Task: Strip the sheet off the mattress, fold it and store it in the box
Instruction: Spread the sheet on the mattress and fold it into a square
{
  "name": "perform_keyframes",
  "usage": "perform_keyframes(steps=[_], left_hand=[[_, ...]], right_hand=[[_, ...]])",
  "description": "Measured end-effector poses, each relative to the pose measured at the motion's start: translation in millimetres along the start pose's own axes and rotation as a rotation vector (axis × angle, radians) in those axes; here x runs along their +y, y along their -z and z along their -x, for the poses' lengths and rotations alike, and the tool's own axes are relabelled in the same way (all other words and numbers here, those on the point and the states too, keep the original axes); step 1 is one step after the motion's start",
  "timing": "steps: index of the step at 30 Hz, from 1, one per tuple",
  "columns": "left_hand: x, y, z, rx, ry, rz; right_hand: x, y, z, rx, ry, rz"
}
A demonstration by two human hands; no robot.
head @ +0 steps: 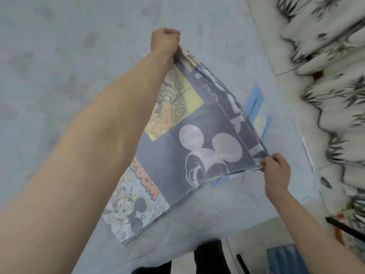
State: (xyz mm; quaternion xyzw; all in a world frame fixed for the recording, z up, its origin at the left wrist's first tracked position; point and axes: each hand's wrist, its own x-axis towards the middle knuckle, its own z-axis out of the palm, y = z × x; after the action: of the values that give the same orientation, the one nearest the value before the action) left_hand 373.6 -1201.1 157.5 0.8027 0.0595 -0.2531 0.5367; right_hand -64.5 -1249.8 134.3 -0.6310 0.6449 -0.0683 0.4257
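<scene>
The sheet (199, 123) is dark blue-grey with cartoon prints and is folded into several layers. It hangs stretched between my two hands above the pale blue mattress (65, 56). My left hand (165, 39) is raised far ahead and grips one top corner in a closed fist. My right hand (276, 167) is lower and nearer, and pinches the other corner between thumb and fingers. The sheet's lower edge trails down onto the mattress near my left forearm. No box is in view.
A white curtain (333, 80) with dark bamboo-leaf print hangs in folds along the right side. A blue label (254, 101) lies on the mattress behind the sheet. The mattress's near corner (217, 224) ends above a light floor, with a blue patterned item (284, 260) at the bottom right.
</scene>
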Motion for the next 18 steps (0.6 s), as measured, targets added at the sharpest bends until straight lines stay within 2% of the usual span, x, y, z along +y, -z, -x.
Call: perform_keyframes(steps=[3,8,10,11,13,15,16,18], left_hand=[[-16,-17,-32,0.028,0.039,-0.210],[-21,-33,-49,-0.111,0.041,-0.502],[-18,-47,-56,-0.174,0.111,-0.355],[-19,-53,-60,-0.196,0.087,-0.314],[-24,-61,-65,-0.130,0.042,-0.263],[-37,-67,-65,-0.168,0.020,-0.232],[-48,-68,-63,-0.184,-0.019,-0.250],[-82,-59,-48,-0.141,-0.213,-0.390]], right_hand=[[10,-7,-50,-0.077,0.046,0.065],[41,-38,-110,-0.104,-0.026,0.028],[54,-46,-128,-0.102,-0.041,0.021],[60,-50,-134,-0.095,-0.049,0.023],[67,-58,-145,-0.084,-0.054,0.045],[71,-62,-154,-0.073,-0.044,0.094],[72,-64,-159,-0.064,-0.047,0.118],[71,-69,-169,-0.057,-0.083,0.168]])
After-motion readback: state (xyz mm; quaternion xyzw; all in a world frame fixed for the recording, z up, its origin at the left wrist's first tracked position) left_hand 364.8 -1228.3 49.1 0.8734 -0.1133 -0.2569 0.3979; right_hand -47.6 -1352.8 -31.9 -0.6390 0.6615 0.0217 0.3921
